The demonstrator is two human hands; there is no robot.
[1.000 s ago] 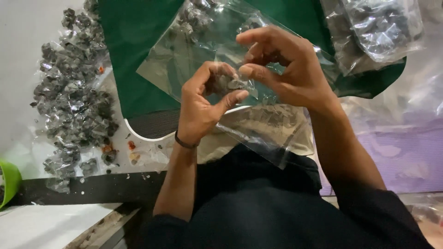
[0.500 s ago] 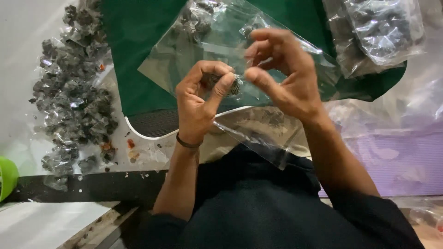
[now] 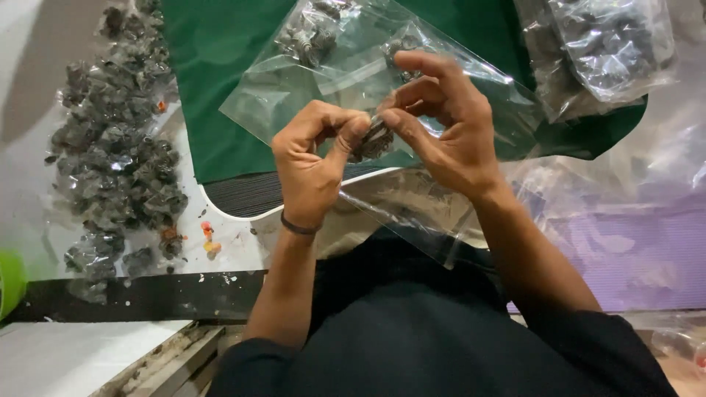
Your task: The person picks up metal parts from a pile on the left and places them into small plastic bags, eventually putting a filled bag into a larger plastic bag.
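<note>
Presently the left hand (image 3: 312,165) and right hand (image 3: 445,125) both pinch one small dark metal part (image 3: 373,140) at fingertips, raised above the green mat (image 3: 220,81), apparently for close handling. A clear plastic bag (image 3: 323,81) lies behind; filled packets (image 3: 118,162) are piled left of the mat.

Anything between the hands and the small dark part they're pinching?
Nothing visible. The left hand and right hand both pinch the small dark part directly at the fingertips. The clear bag lies behind and below them on the green mat, not between hands and part.
</note>
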